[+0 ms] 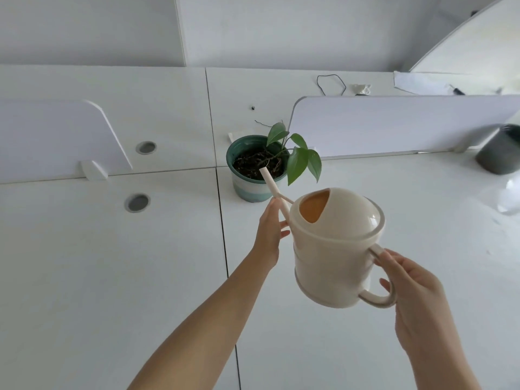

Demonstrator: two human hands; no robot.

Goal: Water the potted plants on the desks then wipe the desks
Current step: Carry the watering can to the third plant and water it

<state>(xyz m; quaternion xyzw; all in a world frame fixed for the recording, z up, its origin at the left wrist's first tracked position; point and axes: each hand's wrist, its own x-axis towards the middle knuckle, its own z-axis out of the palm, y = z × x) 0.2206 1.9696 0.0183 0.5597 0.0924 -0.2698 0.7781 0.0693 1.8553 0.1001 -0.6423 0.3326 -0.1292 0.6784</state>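
A cream watering can (334, 249) hangs tilted over the white desk (112, 263). Its thin spout reaches over the rim of a green and white pot (247, 187), the tip above the dark soil. A small plant with a few green leaves (298, 161) grows in that pot. My right hand (413, 294) grips the can's handle. My left hand (271, 232) steadies the spout near its base. I cannot see any water flowing.
White divider panels (394, 122) stand behind the pot and at the left. Two round cable grommets (138, 202) sit in the desks at left. A dark grey pot (498, 150) stands at the far right, a black cable (332, 83) on the far desk.
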